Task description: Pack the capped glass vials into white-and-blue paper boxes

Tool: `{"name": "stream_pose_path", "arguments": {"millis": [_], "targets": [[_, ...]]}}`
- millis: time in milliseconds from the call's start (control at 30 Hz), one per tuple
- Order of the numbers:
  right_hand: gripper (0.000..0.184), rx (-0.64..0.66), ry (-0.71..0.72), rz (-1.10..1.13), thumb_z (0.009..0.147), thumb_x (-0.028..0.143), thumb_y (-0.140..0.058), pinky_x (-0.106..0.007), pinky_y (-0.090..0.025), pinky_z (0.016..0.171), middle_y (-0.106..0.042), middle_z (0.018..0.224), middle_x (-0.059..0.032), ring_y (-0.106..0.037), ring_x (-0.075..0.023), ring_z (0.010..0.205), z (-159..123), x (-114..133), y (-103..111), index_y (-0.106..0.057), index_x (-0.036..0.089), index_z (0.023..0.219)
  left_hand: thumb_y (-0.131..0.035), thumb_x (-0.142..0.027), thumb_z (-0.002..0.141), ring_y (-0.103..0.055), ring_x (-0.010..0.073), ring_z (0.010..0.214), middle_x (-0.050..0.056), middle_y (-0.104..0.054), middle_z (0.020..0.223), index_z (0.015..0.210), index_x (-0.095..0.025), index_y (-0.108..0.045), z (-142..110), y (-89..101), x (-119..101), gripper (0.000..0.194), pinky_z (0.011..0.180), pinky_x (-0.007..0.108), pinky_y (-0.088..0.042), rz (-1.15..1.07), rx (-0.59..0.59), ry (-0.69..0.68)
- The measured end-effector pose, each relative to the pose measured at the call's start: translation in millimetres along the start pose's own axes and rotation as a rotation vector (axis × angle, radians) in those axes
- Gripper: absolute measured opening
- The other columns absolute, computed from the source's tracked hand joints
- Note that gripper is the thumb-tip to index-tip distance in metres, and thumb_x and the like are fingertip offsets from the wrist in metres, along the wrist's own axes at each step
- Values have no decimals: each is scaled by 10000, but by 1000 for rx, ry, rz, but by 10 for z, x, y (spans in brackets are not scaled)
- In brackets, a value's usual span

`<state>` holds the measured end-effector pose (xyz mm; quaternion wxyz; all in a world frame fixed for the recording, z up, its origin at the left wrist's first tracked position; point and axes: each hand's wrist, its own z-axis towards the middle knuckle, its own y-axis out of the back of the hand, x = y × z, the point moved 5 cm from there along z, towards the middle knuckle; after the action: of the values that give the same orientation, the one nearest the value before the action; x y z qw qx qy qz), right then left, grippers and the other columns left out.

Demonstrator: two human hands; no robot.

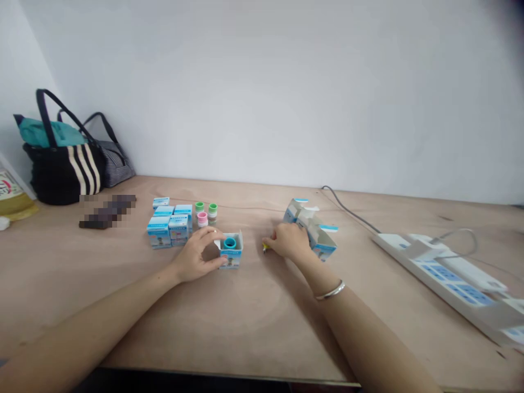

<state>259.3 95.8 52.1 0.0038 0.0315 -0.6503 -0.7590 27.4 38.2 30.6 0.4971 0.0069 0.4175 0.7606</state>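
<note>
My left hand [200,255] has its thumb and fingers around the left side of a small blue-and-white carton [231,260], which stands upright with its top flaps up. Inside the carton shows the teal ring-shaped top [230,243] of a bottle. To the right, my right hand [289,241] is closed in a pinch low over the table, on a small yellow object [265,246] whose kind I cannot make out. Opened blue-and-white cartons [325,245] stand just beyond that hand, partly hidden by it. Behind my left hand are small bottles with green caps [212,209] and a pink cap [202,218].
Several closed cartons [159,233] are grouped left of the bottles. A white power strip [442,286] with plugs and a cord lies along the right. At the far left are a black striped bag [65,172], a grey bag [117,161], a dark blurred item [108,212] and a yellow-liquid bottle [14,196].
</note>
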Motion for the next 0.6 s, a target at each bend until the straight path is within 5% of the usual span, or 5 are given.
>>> {"name": "stream_pose_path", "arguments": {"millis": [167, 300, 600], "targets": [[387, 29, 49, 31, 718, 526, -590, -388, -397, 775, -679, 871, -166, -613, -313, 897, -3, 95, -64, -700, 157, 685, -670, -314, 749, -561, 207, 1051, 51, -564, 1105, 1048, -232, -568, -3, -8, 2, 327, 930, 352, -445, 16, 18, 15], [289, 33, 140, 149, 671, 439, -638, -372, -403, 736, -688, 796, -152, -622, -315, 841, -23, 188, -77, -694, 158, 633, -679, -311, 741, -560, 209, 1052, 53, -566, 1105, 1040, -232, -574, -4, -15, 22, 327, 925, 356, -446, 13, 17, 24], [157, -4, 221, 417, 730, 302, -586, -239, -394, 600, -667, 657, -19, -590, -154, 636, -13, 301, -124, -667, 177, 682, -675, -319, 743, -562, 210, 1046, 55, -570, 1107, 1040, -229, -574, 0, -9, 22, 327, 922, 352, -445, 10, 28, 19]]}}
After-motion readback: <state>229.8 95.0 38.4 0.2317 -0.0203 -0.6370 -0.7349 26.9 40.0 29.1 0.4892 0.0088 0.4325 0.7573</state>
